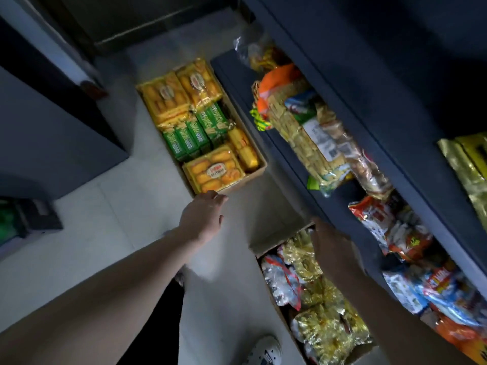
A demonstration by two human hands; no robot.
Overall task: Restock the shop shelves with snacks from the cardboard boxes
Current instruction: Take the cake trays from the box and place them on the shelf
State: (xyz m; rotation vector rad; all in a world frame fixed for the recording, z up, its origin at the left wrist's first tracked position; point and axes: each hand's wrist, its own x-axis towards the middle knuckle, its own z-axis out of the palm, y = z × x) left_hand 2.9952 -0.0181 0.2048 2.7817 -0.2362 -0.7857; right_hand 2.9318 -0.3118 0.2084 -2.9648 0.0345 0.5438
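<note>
We stand over a pale floor [126, 233] with both bare arms stretched out ahead. The left hand [203, 219] holds nothing: its fingers [214, 198] lie straight and close together, their tips at the near rim of the far cardboard box [245, 180]. We cannot tell whether they touch the card or hover just above it.

Just beyond those fingertips, inside the box, lies a yellow pack of small cakes [213, 171]. Further beyond it stand green cartons [189, 135] in a row, and past them two more yellow packs [179, 93] at the far end.

The right hand [332, 246] hangs over the far end of the near cardboard box [274, 242]. We see only its back, dim and blurred. Its fingers [316, 227] look stretched out towards the box's far rim, and we make out nothing in their grip. Under and behind this hand the box is filled with crinkled gold packets [324, 327], with white-and-red packets [279, 280] on the side towards the left hand.

To the outer side of the right fingers run the dark shop shelves [382, 127], both boxes sitting on the floor against their foot. The lower levels carry mixed snack bags [316, 143], crowded and overlapping. Below the arms a white shoe [266, 349] shows on the floor.
</note>
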